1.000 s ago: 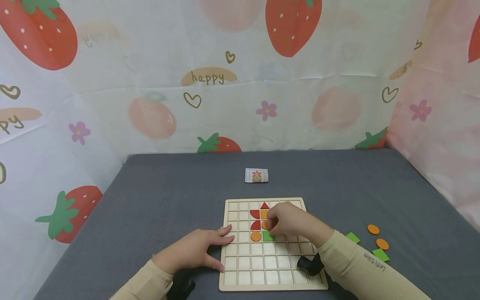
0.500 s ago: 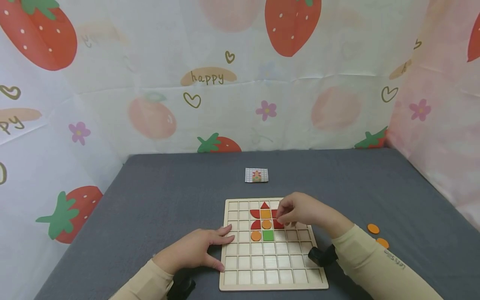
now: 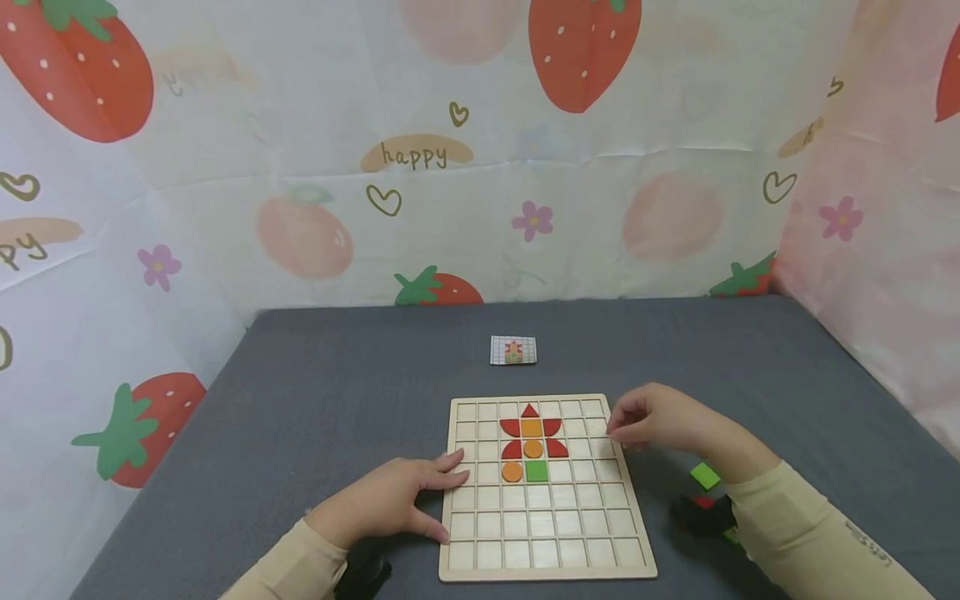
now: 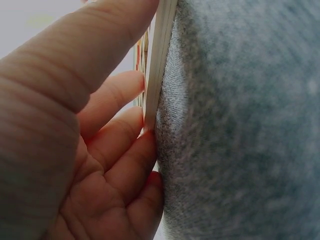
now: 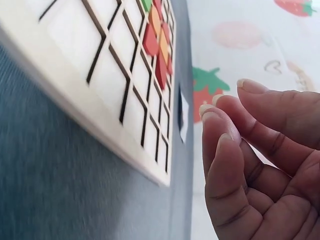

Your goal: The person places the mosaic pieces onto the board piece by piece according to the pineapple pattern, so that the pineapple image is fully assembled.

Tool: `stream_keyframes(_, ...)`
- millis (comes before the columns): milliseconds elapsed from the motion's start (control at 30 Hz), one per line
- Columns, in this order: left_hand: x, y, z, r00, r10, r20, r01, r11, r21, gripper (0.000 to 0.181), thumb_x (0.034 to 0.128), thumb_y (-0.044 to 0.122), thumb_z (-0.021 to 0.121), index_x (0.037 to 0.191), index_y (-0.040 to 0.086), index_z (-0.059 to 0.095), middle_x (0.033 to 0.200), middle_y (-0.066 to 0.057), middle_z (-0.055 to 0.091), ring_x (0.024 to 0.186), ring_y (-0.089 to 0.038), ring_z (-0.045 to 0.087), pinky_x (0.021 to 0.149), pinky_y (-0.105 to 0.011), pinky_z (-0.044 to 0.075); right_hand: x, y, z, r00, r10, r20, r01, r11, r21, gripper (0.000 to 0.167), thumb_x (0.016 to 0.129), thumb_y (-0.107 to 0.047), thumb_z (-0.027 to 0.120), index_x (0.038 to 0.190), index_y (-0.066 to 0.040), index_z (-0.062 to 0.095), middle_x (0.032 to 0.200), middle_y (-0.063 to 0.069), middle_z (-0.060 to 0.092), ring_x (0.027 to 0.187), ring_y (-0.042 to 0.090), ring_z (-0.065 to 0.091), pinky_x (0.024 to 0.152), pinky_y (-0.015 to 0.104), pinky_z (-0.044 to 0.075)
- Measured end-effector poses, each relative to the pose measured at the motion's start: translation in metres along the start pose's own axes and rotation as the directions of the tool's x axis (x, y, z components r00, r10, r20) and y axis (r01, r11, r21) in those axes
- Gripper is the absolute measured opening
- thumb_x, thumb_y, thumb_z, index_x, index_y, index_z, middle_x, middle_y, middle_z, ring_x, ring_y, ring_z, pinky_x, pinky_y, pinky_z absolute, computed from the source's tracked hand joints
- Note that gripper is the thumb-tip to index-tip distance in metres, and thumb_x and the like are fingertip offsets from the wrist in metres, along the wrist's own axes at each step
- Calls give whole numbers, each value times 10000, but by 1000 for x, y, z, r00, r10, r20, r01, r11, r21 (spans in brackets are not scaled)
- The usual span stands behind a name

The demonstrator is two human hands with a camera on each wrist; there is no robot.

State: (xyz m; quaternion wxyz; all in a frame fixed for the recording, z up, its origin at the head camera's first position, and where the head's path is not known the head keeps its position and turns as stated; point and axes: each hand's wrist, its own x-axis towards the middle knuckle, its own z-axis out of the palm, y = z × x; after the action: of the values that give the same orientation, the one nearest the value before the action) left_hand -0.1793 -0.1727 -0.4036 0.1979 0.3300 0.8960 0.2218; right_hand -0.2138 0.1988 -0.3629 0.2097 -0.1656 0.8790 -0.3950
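Note:
A wooden grid board lies on the table, bearing a red triangle, several red curved-edged pieces, an orange square, two orange discs and a green square. Along the board's left edge rests my left hand, thumb and fingers spread; in the left wrist view its fingertips touch the board's rim. My right hand hovers by the board's upper right edge, fingers loosely bent. From the right wrist view, nothing shows between thumb and fingertips.
A small pattern card lies beyond the board. Right of the board, a loose green square and a bit of red show beside the right arm, whose dark wrist device partly covers pieces. A printed curtain stands behind the table.
My right hand has moved right, off the red pieces to the board's edge, uncovering the red pieces right of the orange ones. The left hand has stayed in place.

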Motion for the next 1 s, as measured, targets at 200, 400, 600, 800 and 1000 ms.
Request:
stream_keyframes(200,0,0,0,1000,-11,3,11,1000,-1,778,658,504,728,1342,237,471,1451,54,327,1289,-141,372,1010,-385,348,-14,11,-11,1000,3,3,-3,1000,-13,131,822,-156,673,856,-30,675,696,26,592,640,181,521,606,373,462)
stream_keyframes(400,1,0,1,1000,-6,-1,6,1000,5,777,658,500,730,1340,231,473,1447,48,334,1284,-143,380,1006,-379,353,-31,23,-21,1000,12,4,-12,1000,-29,166,822,-179,671,893,-29,674,770,58,625,673,181,540,621,355,475)
stream_keyframes(600,1,-1,1,1000,-2,0,2,1000,9,774,663,500,727,1343,237,469,1451,52,326,1288,-140,372,1008,-376,351,-46,37,-32,998,55,-12,-55,998,-5,212,826,-217,671,923,-28,666,882,71,632,751,199,560,659,361,480)
stream_keyframes(800,-1,-1,0,1000,10,-9,-10,1000,7,773,666,508,722,1342,225,473,1449,44,333,1286,-144,376,1005,-378,353,-56,55,-44,996,92,-11,-92,996,22,246,842,-216,653,968,-5,654,902,87,620,712,171,539,629,332,476)
stream_keyframes(1000,-2,0,-1,1000,17,-10,-17,1000,-1,773,666,508,721,1340,221,475,1449,40,335,1287,-148,375,1004,-377,354,-65,77,-57,992,121,-30,-120,992,33,276,848,-208,643,1006,18,642,862,85,615,679,157,535,617,325,468)
